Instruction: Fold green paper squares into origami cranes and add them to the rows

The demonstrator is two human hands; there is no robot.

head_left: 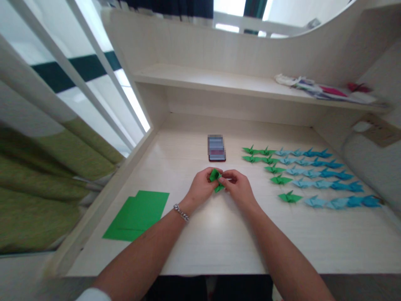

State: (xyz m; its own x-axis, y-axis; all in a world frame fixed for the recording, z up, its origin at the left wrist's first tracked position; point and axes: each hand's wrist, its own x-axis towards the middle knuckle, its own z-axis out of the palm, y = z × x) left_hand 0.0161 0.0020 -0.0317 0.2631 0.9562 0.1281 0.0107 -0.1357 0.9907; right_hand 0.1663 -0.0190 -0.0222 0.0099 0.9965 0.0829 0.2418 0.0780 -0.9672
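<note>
Between my hands, above the middle of the desk, is a small piece of folded green paper (214,175), partly hidden by the fingers. My left hand (203,184) grips it from the left, a chain bracelet on that wrist. From the right, the thumb and fingers of my right hand (237,184) pinch its edge. Flat green paper sheets (138,213) lie overlapping on the desk beside my left forearm. Over to the right stand rows of folded paper cranes, green cranes (280,179) at the left ends, then light blue cranes (313,172) and darker blue cranes (338,174).
A phone (216,148) with a blurred screen lies just beyond my hands. Behind it a shelf (213,83) crosses the desk (200,251), with papers and wrappers (326,89) at its right. A curtain (40,179) hangs at left; a socket (376,129) is on the right wall.
</note>
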